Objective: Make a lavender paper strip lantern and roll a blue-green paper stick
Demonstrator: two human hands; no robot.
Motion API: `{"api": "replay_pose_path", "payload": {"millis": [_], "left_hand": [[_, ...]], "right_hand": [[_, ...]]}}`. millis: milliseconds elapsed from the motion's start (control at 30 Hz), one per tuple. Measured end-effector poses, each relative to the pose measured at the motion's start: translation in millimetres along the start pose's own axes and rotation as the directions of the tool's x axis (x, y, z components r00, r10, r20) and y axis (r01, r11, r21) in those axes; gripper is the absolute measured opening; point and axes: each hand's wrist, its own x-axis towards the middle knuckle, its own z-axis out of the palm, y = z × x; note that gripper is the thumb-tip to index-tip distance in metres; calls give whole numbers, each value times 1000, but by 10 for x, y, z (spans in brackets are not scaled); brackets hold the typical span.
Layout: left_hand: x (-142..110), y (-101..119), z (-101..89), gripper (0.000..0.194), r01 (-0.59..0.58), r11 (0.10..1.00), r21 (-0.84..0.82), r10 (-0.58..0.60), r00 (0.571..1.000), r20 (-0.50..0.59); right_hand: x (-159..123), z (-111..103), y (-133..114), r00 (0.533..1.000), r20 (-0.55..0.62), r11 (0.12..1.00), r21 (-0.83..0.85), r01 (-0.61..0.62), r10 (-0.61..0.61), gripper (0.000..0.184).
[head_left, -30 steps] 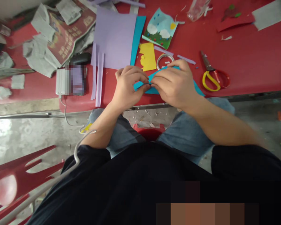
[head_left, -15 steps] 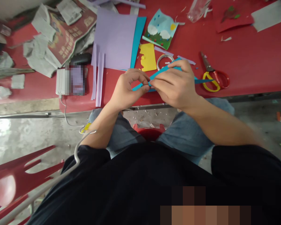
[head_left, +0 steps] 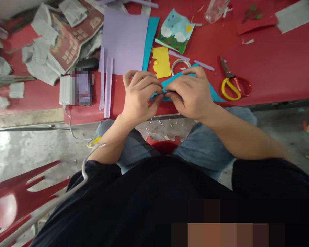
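Note:
A sheet of blue paper point(head_left: 213, 90) lies at the front edge of the red table, partly covered by my hands. My left hand point(head_left: 141, 97) pinches its near edge between thumb and fingers. Close beside it, my right hand point(head_left: 192, 91) grips the same edge, with the fingertips of both hands almost meeting. What the edge looks like under the fingertips is hidden. Just behind are a roll of tape point(head_left: 179, 65) and a piece of yellow paper point(head_left: 162, 62) with one ragged side. Scissors point(head_left: 230, 80) with one yellow and one red handle lie right of my right hand.
Purple paper point(head_left: 126, 37) lies over another blue sheet point(head_left: 151, 43), with purple strips point(head_left: 108, 87) nearby. A picture card point(head_left: 176, 31) is behind the tape. Left are a phone point(head_left: 82, 87), a white cabled device point(head_left: 65, 90) and crumpled newspaper point(head_left: 74, 41). A red chair point(head_left: 28, 185) stands lower left.
My left hand has turned and its fingers have lifted and curled over the paper's edge. The blue paper's near edge has shifted, its right corner no longer reaching over the scissors' handle.

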Motion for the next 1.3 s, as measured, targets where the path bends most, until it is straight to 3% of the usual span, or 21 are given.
{"api": "replay_pose_path", "payload": {"millis": [300, 767, 1000, 1200, 1300], "left_hand": [[-4, -11, 14, 9, 59, 998, 7, -59, 998, 37], [18, 7, 34, 13, 119, 992, -35, -119, 993, 12], [8, 2, 28, 15, 122, 990, -71, -122, 992, 9], [-29, -27, 79, 9, 49, 996, 72, -49, 999, -4], [-55, -38, 116, 11, -14, 992, 127, 14, 1000, 0]], "right_hand": [[31, -10, 36, 966, -165, 972, -156, 175, -201, 22], [-1, 44, 36, 999, -32, 1000, 13, -25, 25, 33], [-7, 55, 46, 1000, -30, 1000, 1, -4, 4, 33], [16, -21, -4, 997, -34, 998, -9, 69, -69, 32], [29, -64, -15, 999, 49, 999, 45, 15, -17, 27]]}}
